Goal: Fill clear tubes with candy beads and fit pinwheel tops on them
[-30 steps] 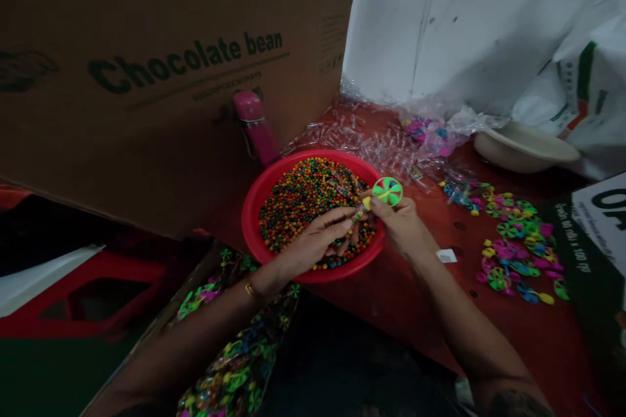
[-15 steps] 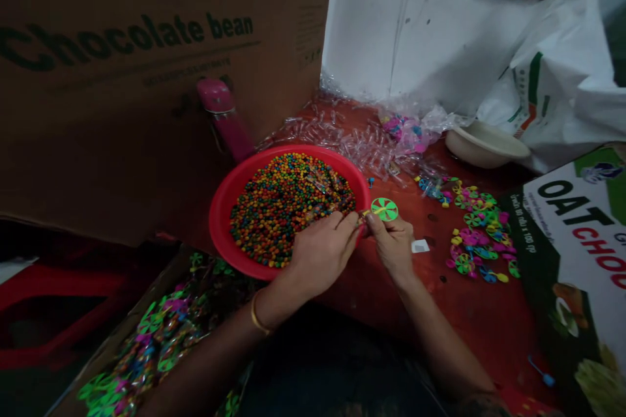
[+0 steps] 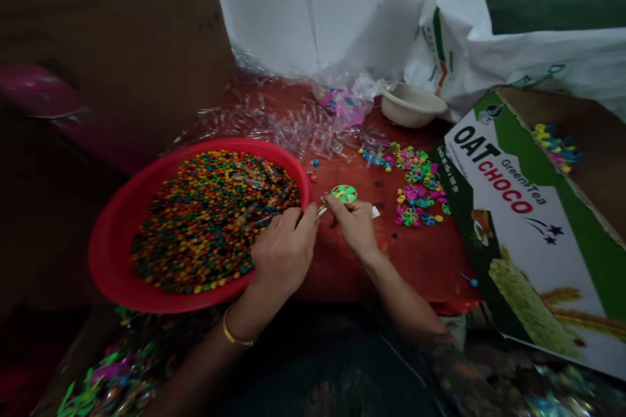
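My left hand (image 3: 286,247) is closed at the right rim of a red bowl (image 3: 115,277) of small multicoloured candy balls (image 3: 210,228). Its fingers pinch what looks like a slim clear plastic tube (image 3: 321,210), mostly hidden by the fingertips. Close beside it, my right hand (image 3: 357,225) is closed, thumb against fingers, on a green toy propeller (image 3: 344,193) with a yellow middle. The propeller's round wheel shows above the right thumb. The fingertips of both hands almost meet over the red table (image 3: 337,273). A small white piece (image 3: 375,212) lies by my right hand.
Clear empty tubes (image 3: 274,127) lie behind the bowl. Toy propellers (image 3: 415,192) are heaped at right, near a cream bowl (image 3: 413,107). An Oat Choco carton (image 3: 533,228) stands at far right. Below left are more colourful toys (image 3: 105,371); a brown carton (image 3: 132,45) rises behind.
The view has turned right and come closer, so the red bowl sits further left and more of the carton shows. Both hands stay together, and the propeller remains in my right hand.
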`<state>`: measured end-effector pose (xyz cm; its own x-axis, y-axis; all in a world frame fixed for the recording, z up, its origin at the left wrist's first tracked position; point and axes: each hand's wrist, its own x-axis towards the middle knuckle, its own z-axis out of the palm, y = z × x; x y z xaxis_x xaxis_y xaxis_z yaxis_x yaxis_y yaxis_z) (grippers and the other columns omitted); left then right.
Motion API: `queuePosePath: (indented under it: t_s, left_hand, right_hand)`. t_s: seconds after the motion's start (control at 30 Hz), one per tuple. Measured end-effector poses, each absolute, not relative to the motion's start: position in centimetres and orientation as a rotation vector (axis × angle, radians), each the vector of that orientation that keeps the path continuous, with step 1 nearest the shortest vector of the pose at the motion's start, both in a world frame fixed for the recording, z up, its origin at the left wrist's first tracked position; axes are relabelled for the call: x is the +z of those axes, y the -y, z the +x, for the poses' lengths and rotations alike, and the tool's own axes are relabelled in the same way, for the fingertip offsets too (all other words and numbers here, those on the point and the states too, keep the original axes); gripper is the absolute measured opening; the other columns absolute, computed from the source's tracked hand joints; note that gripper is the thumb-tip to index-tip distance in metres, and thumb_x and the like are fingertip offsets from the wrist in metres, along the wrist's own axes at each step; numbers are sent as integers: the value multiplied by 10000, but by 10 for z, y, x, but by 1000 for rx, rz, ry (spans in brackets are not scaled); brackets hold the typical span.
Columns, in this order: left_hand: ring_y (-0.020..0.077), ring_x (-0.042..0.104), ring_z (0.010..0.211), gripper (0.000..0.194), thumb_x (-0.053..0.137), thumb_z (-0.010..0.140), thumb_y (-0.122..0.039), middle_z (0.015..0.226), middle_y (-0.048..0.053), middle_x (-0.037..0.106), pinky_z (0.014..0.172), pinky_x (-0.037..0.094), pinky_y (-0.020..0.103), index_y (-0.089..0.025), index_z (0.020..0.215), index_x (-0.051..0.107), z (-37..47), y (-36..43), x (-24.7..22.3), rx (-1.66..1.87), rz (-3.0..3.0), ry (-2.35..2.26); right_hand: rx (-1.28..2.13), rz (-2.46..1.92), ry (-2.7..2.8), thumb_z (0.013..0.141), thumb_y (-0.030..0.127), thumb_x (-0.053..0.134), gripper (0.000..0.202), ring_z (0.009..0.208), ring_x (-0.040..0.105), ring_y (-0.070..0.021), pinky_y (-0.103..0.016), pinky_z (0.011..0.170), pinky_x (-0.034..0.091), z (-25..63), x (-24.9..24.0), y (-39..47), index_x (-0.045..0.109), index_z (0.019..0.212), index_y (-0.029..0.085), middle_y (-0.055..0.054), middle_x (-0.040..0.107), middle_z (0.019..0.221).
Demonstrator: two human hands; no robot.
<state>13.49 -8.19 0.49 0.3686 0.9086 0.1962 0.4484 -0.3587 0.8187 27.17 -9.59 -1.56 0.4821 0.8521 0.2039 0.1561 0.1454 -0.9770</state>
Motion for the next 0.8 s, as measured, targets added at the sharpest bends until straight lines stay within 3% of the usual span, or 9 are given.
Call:
queuePosePath:
  t_s: [0.03, 0.1, 0.23, 0.33, 0.43, 0.53, 0.67, 0.8]
  left_hand:
    - [182, 543, 804, 318, 524, 792, -432, 921, 83, 587, 581, 397, 249, -219, 1015, 603, 138, 83, 4, 911, 1928, -1182]
    - [155, 529, 674, 346, 533, 768, -477, 807, 59, 594, 489, 359, 231, -209, 979, 592, 142, 83, 4, 813, 1732, -1033]
    - [66, 255, 341, 432, 477, 761, -577, 426, -37, 402, 340, 156, 200, -156, 792, 567, 142, 80, -3, 370, 1066, -510]
    - [44, 163, 299, 425, 497, 748, -573, 354, -76, 270, 328, 146, 192, -156, 670, 523, 146, 85, -15, 239, 738, -307]
    - [48, 166, 287, 442, 478, 746, -594, 342, -83, 243, 325, 159, 195, -162, 654, 504, 150, 94, -26, 133, 686, -232]
    - [67, 266, 351, 419, 422, 797, -562, 416, -53, 353, 381, 229, 201, -162, 755, 537, 152, 98, -27, 285, 1037, -431]
    - [144, 506, 596, 265, 462, 825, -411, 681, 39, 587, 531, 324, 241, -175, 841, 581, 159, 99, -23, 588, 2049, -972]
    - [157, 517, 504, 290, 379, 869, -348, 608, 49, 601, 465, 271, 269, -184, 748, 585, 169, 109, -32, 598, 2693, -1286]
  right_hand:
    - [640, -1358, 949, 715, 470, 616, 405, 454, 418, -83, -226, 469, 355, 273, -17, 96, 556, 454, 166, 21, 489, 458]
    - [600, -1305, 927, 705, 466, 636, 349, 494, 452, -90, -229, 498, 381, 276, -16, 101, 598, 520, 171, 13, 529, 521]
    - [661, -1063, 1104, 708, 532, 612, 335, 578, 519, -116, -247, 554, 434, 281, -7, 114, 679, 707, 203, -9, 585, 646]
    - [836, -828, 1315, 721, 577, 570, 395, 638, 548, -131, -258, 597, 460, 291, -3, 119, 695, 803, 211, -23, 593, 717]
    - [954, -751, 1436, 732, 496, 603, 310, 639, 555, -125, -248, 595, 463, 303, -3, 123, 703, 799, 211, -26, 603, 742]
    - [934, -895, 1366, 733, 459, 612, 272, 625, 560, -125, -244, 585, 461, 309, -10, 127, 704, 746, 203, -21, 612, 699]
    - [812, -1210, 1059, 749, 457, 590, 321, 561, 519, -108, -230, 550, 430, 299, -33, 132, 659, 614, 175, 9, 559, 561]
    - [770, -1377, 932, 787, 450, 548, 417, 484, 440, -81, -216, 488, 375, 284, -47, 138, 576, 502, 147, 21, 487, 495]
